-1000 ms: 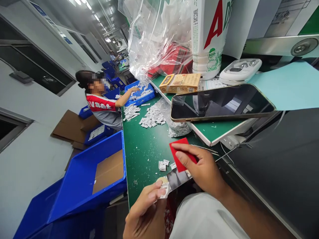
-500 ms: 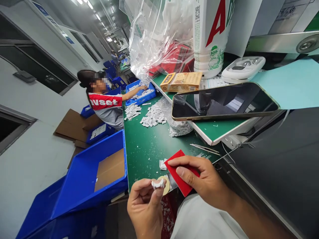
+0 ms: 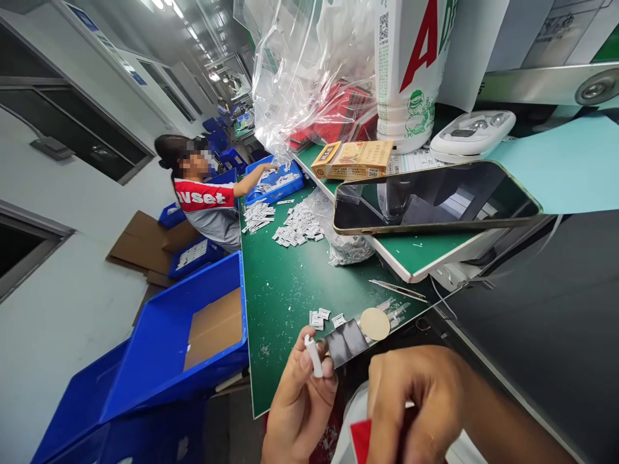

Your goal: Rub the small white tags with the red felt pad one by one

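Observation:
Between the fingertips of my left hand point(image 3: 304, 399) is a small white plastic part point(image 3: 313, 356), tilted near upright. My right hand point(image 3: 418, 403), lower in view and closer to me, is closed around a flat red sheet, likely sandpaper point(image 3: 360, 439); much of the sheet is hidden by the fingers. Just beyond my left hand, dark grey strips point(image 3: 347, 343) lie at the table edge beside a round cream disc point(image 3: 374, 323). Several small white printed pieces point(image 3: 319, 318) rest on the green table point(image 3: 285, 283) behind them.
Piles of white parts point(image 3: 297, 224) and a clear bag point(image 3: 351, 248) lie farther back. Tweezers point(image 3: 397, 290) lie near the right edge. A phone point(image 3: 435, 200) rests on a raised shelf. Blue bins point(image 3: 164, 335) stand left, with a co-worker point(image 3: 206, 200) beyond.
My right hand has moved down toward me with the red sheet, uncovering the disc and strips. My left hand has risen slightly rightward and turned the white part upright.

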{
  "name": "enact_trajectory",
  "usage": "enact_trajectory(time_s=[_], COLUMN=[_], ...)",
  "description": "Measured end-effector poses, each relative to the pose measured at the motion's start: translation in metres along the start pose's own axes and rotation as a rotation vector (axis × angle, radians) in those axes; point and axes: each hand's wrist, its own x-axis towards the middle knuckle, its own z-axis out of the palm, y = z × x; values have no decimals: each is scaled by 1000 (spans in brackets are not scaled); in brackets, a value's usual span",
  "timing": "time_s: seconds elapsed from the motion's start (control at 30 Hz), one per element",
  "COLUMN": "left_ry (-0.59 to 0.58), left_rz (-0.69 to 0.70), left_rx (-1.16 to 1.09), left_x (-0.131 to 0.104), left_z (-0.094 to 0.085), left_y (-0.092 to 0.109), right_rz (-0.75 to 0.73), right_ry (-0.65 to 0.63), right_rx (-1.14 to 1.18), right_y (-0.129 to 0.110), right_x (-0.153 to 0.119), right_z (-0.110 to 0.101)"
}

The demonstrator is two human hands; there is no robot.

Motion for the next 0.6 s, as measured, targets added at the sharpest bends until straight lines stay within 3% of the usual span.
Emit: enact_trajectory(time_s=[0.1, 0.13, 0.23, 0.27, 0.33, 0.37, 0.4, 0.5, 0.53, 0.6], left_ry=[-15, -18, -19, -3, 36, 55, 72, 113, 132, 150], left_rz=[-150, -182, -197, -193, -182, -162, -118, 109, 190, 344], left_rx=[-114, -119, -63, -39, 7, 49, 101, 244, 269, 306], left_x=[3, 3, 3, 3, 3, 5, 9, 38, 54, 91], left_z=[3, 5, 8, 8, 8, 7, 5, 4, 7, 19], left_y=[0, 0, -4, -5, -7, -7, -5, 10, 19, 39], right_rz=[-88, -98, -133, -136, -115, -93, -69, -16, 9, 64], right_ry=[66, 165, 622, 666, 599, 602, 698, 1180, 1225, 1182], right_rx=[-51, -113, -308, -331, -330, -341, -372, -483, -486, -446], right_y=[6, 6, 5, 4, 6, 8, 11, 23, 27, 35], right_x=[1, 3, 8, 9, 9, 8, 6, -4, -7, -12], right_z=[-3, -3, -1, 0, -1, -3, -4, -9, -10, -8])
